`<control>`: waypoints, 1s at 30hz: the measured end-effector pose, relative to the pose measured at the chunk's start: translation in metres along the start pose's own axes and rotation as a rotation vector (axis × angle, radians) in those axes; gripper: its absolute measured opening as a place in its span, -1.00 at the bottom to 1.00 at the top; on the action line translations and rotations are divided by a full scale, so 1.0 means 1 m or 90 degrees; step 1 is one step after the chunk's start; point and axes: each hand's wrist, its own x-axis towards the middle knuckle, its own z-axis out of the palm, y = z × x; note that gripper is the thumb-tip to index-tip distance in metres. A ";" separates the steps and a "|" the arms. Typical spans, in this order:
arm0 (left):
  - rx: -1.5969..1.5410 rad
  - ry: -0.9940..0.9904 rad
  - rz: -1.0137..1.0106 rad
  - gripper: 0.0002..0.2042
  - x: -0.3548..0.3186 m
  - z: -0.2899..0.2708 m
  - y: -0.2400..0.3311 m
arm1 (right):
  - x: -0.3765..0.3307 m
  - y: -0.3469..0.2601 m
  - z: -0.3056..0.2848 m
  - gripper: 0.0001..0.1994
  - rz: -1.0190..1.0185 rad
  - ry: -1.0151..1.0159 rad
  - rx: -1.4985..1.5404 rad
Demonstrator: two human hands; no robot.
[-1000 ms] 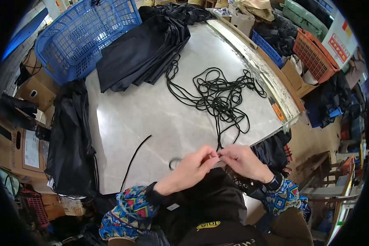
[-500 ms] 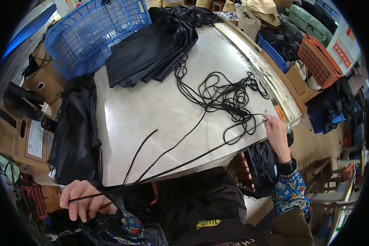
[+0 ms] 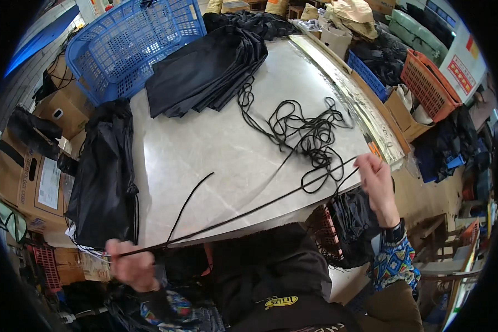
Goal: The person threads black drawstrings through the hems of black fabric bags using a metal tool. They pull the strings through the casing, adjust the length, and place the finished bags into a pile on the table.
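A tangle of cord (image 3: 310, 133) lies on my worktop (image 3: 205, 149); folded fabric (image 3: 205, 72) behind it, basket (image 3: 133, 44) far left.

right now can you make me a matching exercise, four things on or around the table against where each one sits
Things:
1. blue basket
2. orange basket
3. tangled black cord
4. folded black fabric

Places:
A. middle of the table, toward the right hand
B. far left corner
C. right of the table, off it
D. far end of the table, beside the blue basket

Pairs: 1-B, 2-C, 3-A, 4-D
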 end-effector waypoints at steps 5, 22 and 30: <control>-0.208 0.130 -0.030 -0.76 -0.015 -0.002 -0.023 | -0.005 -0.005 0.025 -0.86 -0.137 -0.055 -0.186; 1.421 0.178 -0.153 -0.82 0.050 -0.051 -0.090 | 0.116 0.012 0.019 -0.69 -0.345 0.132 -0.500; 0.862 0.060 -0.264 -0.90 0.059 0.028 -0.140 | -0.021 -0.063 0.109 -0.58 -0.169 -0.649 -0.153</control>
